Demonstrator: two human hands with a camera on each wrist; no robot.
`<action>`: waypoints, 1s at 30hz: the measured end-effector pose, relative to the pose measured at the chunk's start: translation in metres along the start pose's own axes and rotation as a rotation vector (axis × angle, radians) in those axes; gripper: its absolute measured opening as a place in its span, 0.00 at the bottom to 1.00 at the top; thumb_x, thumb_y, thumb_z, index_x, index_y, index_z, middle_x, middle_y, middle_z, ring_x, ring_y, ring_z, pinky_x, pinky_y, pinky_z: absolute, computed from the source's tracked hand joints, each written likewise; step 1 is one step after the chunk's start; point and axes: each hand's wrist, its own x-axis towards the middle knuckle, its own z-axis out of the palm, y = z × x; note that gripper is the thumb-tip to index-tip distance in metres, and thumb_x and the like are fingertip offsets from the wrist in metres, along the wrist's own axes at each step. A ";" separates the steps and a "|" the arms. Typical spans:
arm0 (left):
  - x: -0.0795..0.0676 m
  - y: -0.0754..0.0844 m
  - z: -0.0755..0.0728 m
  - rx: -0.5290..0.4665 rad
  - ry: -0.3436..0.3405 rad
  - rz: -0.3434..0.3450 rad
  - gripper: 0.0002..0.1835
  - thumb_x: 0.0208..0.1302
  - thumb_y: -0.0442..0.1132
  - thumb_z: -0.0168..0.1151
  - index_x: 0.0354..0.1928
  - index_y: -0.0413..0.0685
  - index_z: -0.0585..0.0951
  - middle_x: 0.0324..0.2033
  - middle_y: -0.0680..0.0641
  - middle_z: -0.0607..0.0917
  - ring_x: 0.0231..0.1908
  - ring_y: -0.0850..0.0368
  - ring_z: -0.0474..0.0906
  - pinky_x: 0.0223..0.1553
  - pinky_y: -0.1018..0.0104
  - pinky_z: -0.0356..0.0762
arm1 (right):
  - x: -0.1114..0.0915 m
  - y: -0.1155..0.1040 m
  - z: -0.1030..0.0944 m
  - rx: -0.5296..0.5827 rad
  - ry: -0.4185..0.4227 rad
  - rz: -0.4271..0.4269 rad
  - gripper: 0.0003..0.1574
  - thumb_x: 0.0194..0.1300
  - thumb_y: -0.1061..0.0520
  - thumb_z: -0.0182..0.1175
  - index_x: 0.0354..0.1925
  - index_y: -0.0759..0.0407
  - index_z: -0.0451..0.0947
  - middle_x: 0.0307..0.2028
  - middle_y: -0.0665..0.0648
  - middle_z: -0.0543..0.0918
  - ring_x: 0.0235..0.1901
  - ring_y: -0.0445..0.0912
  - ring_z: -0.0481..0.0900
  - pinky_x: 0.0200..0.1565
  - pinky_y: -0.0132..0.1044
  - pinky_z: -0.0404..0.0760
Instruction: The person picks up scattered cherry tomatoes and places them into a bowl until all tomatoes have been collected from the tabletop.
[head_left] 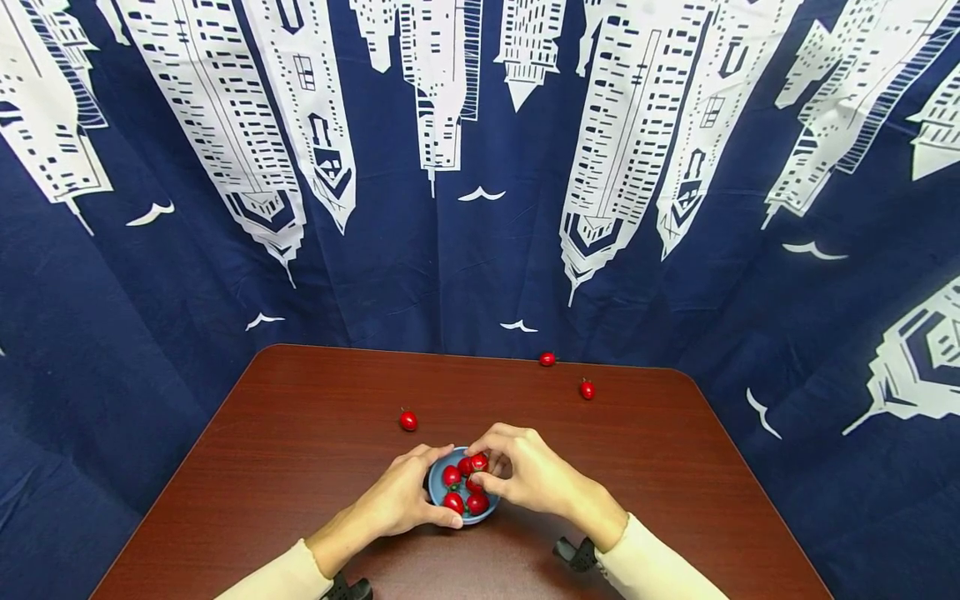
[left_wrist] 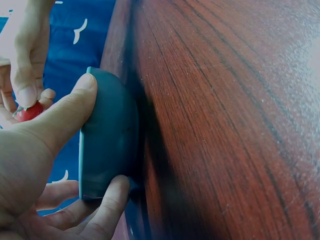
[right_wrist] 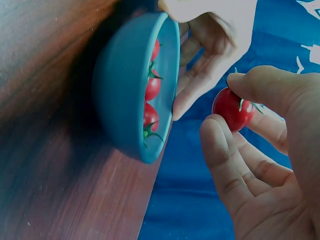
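Note:
A small blue bowl [right_wrist: 122,95] stands on the table with several red cherry tomatoes [head_left: 453,502] inside. My left hand [head_left: 401,496] grips it from the left, and in the left wrist view its thumb lies at the rim while the fingers hold the opposite side. Over the bowl's right part, my right hand [head_left: 536,471] pinches a cherry tomato [right_wrist: 232,110] with a green stem between thumb and fingertips. The right wrist view shows that tomato apart from the bowl, above its opening.
One loose cherry tomato [head_left: 408,420] lies on the brown wooden table [head_left: 315,417] beyond the bowl. Two more, a nearer one [head_left: 587,389] and one at the far edge [head_left: 547,358], lie to the right. A blue cloth [head_left: 420,275] with white buildings hangs behind.

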 end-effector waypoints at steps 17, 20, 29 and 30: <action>0.001 -0.001 -0.001 0.001 -0.016 -0.005 0.58 0.55 0.52 0.97 0.83 0.34 0.76 0.61 0.41 0.88 0.52 0.52 0.81 0.47 0.71 0.86 | 0.004 -0.008 0.009 -0.061 -0.091 0.007 0.21 0.74 0.55 0.82 0.61 0.57 0.93 0.51 0.51 0.94 0.41 0.38 0.90 0.47 0.33 0.93; 0.001 0.000 -0.001 -0.006 -0.016 -0.013 0.59 0.55 0.51 0.97 0.83 0.34 0.76 0.61 0.41 0.87 0.51 0.51 0.80 0.46 0.72 0.85 | 0.003 -0.008 0.008 -0.117 -0.111 0.046 0.24 0.73 0.50 0.82 0.63 0.52 0.93 0.58 0.48 0.93 0.50 0.45 0.93 0.54 0.37 0.94; -0.001 0.001 -0.002 -0.009 -0.017 -0.032 0.59 0.55 0.50 0.97 0.84 0.36 0.75 0.65 0.39 0.86 0.57 0.46 0.81 0.47 0.69 0.88 | 0.000 -0.004 0.003 -0.177 -0.083 0.039 0.22 0.76 0.45 0.80 0.62 0.49 0.94 0.60 0.44 0.91 0.58 0.45 0.93 0.60 0.45 0.95; -0.001 0.001 -0.002 -0.014 -0.018 -0.033 0.59 0.55 0.49 0.97 0.84 0.36 0.75 0.65 0.39 0.86 0.56 0.47 0.81 0.46 0.69 0.88 | 0.000 -0.004 0.003 -0.179 -0.079 0.037 0.21 0.76 0.45 0.80 0.62 0.49 0.94 0.60 0.44 0.91 0.58 0.44 0.93 0.61 0.44 0.95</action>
